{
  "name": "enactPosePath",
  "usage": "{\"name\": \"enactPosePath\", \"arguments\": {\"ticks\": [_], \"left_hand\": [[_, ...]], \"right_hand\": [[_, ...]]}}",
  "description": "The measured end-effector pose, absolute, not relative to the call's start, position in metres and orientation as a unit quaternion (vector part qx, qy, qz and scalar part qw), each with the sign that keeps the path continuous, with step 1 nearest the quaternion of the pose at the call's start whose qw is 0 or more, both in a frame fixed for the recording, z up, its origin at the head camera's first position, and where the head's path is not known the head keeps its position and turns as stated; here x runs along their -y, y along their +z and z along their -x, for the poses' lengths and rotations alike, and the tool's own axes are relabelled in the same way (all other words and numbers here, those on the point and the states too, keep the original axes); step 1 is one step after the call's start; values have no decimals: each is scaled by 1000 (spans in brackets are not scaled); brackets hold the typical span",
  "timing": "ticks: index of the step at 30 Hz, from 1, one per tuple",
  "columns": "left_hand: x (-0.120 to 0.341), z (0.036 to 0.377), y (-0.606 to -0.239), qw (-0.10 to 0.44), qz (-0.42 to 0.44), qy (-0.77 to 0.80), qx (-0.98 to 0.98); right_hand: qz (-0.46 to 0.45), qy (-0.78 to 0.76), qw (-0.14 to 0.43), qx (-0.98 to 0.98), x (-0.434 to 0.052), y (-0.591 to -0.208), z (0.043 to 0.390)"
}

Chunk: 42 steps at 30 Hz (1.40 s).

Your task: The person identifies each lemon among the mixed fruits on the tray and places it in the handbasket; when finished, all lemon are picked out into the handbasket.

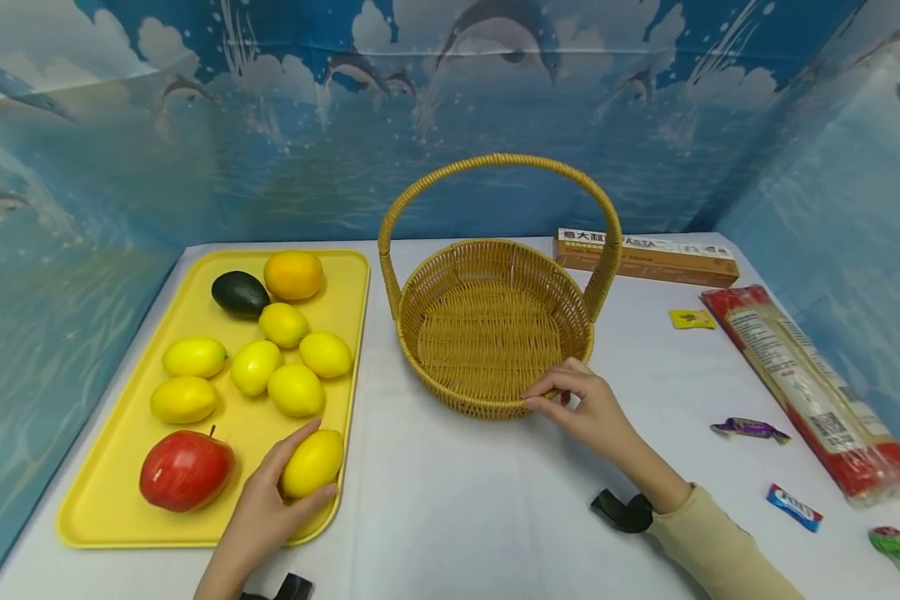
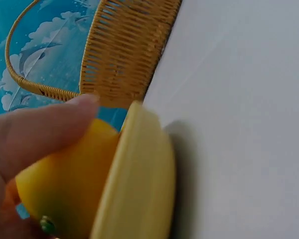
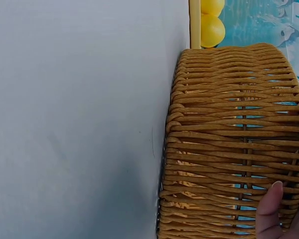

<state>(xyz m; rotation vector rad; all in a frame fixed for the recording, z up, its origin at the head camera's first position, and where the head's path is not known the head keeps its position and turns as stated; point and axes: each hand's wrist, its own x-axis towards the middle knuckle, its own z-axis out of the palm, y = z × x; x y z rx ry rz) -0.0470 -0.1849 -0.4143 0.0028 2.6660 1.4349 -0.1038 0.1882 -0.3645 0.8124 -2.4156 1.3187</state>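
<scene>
Bare bench (image 1: pixel 450 517) is fronting the basket (image 1: pixel 487 342); the right hand (image 1: pixel 583 408) is pinching its rim; leftward, the left hand (image 1: pixel 270 502) is gripping a lemon (image 1: pixel 313 463) by the tray's edge (image 1: pixel 366 308).

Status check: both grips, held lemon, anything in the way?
Left grip holds lemon, inside tray. Right grip pinches basket's near rim. Tray's raised edge between lemon and basket.

head: above, fwd+dn, wide | L wrist: close, twd bskt (image 2: pixel 124 50) | R wrist: close, twd same bskt
</scene>
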Motion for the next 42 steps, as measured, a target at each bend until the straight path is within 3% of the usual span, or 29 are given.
{"name": "enactPosePath", "arguments": {"ticks": [6,16,22,32,42], "left_hand": [[178,50,-392,75,-10,590,-804],[154,70,-334,181,-92,767,-609],[132,84,-319,190,-138,840,-489],[81,113,-309,194,-183,871,-412],[43,151,-305,243,-142,845,-455]], "right_hand": [[-276,443,147,840,-187,-363,102],[-272,440,155,842,-187,-360,99],[-281,448,156,834,-188,-363,100],[-311,493,165,796,-191,-376,105],[-305,505,166,790,-194,-381,103]]}}
